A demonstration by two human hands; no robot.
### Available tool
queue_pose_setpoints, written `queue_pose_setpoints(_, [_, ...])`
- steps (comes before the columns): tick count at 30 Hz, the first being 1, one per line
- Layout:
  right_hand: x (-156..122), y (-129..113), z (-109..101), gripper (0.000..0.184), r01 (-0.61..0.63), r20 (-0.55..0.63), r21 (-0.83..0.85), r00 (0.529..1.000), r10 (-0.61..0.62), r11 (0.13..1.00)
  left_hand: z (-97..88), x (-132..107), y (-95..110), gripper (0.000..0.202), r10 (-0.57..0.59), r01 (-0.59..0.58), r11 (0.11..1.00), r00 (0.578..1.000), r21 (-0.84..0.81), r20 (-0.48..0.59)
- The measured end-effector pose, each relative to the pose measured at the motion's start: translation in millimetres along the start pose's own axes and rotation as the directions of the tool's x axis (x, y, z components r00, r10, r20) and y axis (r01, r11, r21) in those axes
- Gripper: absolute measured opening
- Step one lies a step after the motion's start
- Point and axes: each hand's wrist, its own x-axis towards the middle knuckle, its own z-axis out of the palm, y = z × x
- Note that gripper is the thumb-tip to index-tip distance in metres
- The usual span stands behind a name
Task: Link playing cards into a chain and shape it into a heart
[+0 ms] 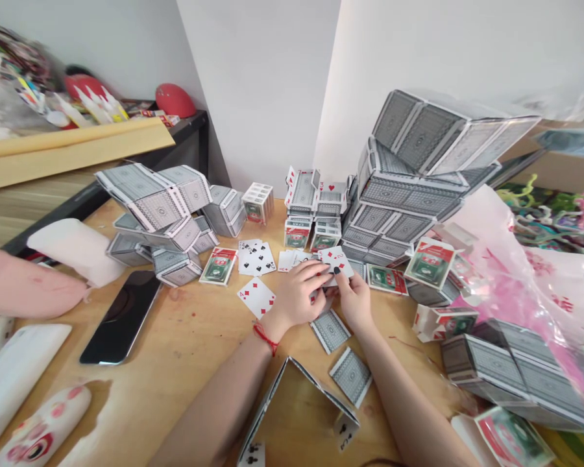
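Note:
At the middle of the table, my right hand (355,298) grips a diamond playing card (341,259) with the thumb on its face. My left hand (298,295), a red string round the wrist, closes its fingers on the card's left side. Parts of other cards show beneath the fingers, mostly hidden. Below my hands lie two face-down cards, one grey-backed card (331,331) and another card (351,375). To the left are a four of diamonds (256,297) and a few spade cards (257,258). Between my forearms stands a folded card structure (296,402).
Stacked card blocks rise in a tower (409,181) at right and a smaller stack (158,207) at left. Card boxes stand at the back, including a clear pack (257,203). A black phone (121,318) lies left; pink plastic (506,253) covers the right side.

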Motion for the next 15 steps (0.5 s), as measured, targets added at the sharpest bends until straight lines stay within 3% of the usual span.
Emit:
queue_pose_setpoints(4, [0,1,-1,0.032,-0.002,0.0,-0.018,1.0,0.002,1.0,-0.3,1,-1,0.029,-0.088,0.089,0.996,0.985,0.004,-0.15])
queue_pose_setpoints(8, [-2,0,-1,0.03,0.055,0.063,-0.067,0.997,-0.051,0.996,0.3,1,-6,0.035,-0.236,0.248,0.969,0.932,0.009,-0.276])
queue_pose_setpoints(15, [-2,0,-2,0.028,0.105,0.089,-0.172,0.992,-0.091,0.98,3.8,-2,-12,0.03,-0.35,0.335,0.936,0.913,-0.106,-0.21])
